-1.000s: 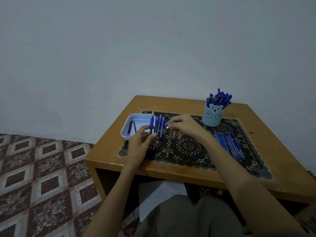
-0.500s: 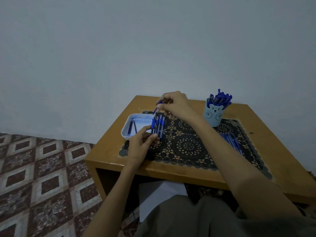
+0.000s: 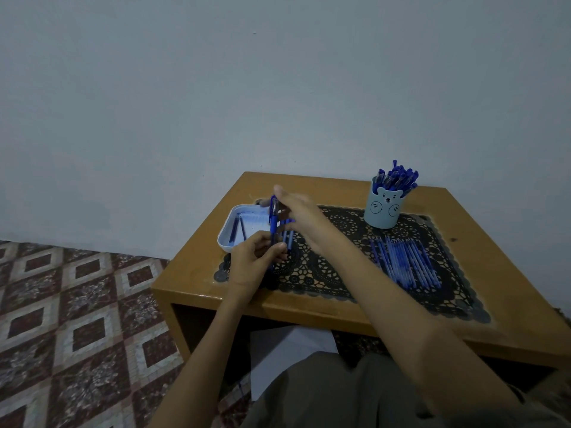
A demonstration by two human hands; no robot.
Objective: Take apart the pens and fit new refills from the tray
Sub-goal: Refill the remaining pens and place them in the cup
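Left hand [image 3: 258,261] fingers [image 3: 279,246] clamped on upright blue pen [image 3: 273,225]; right hand [image 3: 298,213] pinching its top (apparently the cap), beside tray [image 3: 227,234] on bench [image 3: 197,267].

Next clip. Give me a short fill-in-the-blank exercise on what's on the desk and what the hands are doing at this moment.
1. The cup full of blue pens has a ____ face on it.
2. The left hand grips the lower end of a ____ pen.
3. The tray sits at the ____ end of the black lace mat.
4. The loose refills lie in a row in front of the ____.

Missing words: bear; blue; left; cup
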